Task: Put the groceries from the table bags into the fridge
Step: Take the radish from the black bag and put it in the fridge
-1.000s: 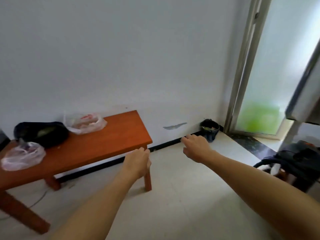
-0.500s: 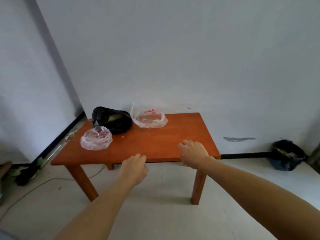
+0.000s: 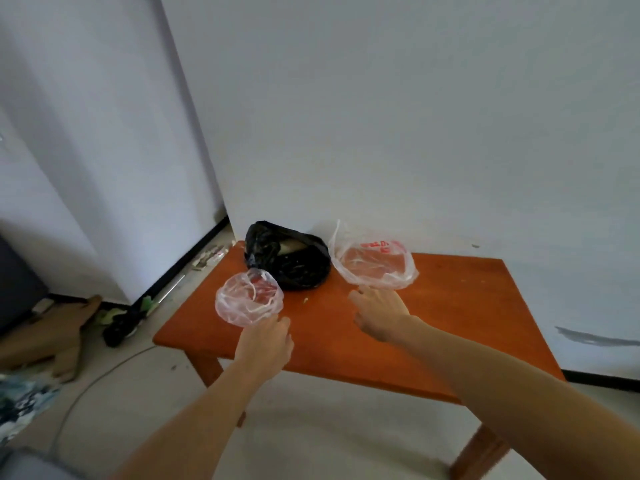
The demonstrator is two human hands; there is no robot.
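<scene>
Head view: an orange-brown wooden table stands against a white wall on a pale floor. Three bags sit on the far left part of the tabletop. The black bag lies at the back, close to the wall, with its mouth partly open and a pale item visible inside. The clear bag sits in front of the black bag and to its left, touching it, near the left table edge; red contents show through the film. The printed bag, transparent with red lettering, sits just to the right of the black bag, touching or almost touching it; what it holds cannot be identified. Left hand: palm down over the near left part of the table, fingers extended and relaxed, grasping nothing, fingertips at the near edge of the clear bag; contact cannot be confirmed. Right hand: palm down over the middle of the tabletop, fingers loosely extended, grasping nothing, fingertips just short of the near edge of the printed bag. A small pale crumb lies on the table between the clear bag and the right hand. Left of the table, flattened cardboard and a thin cable lie on the floor.
</scene>
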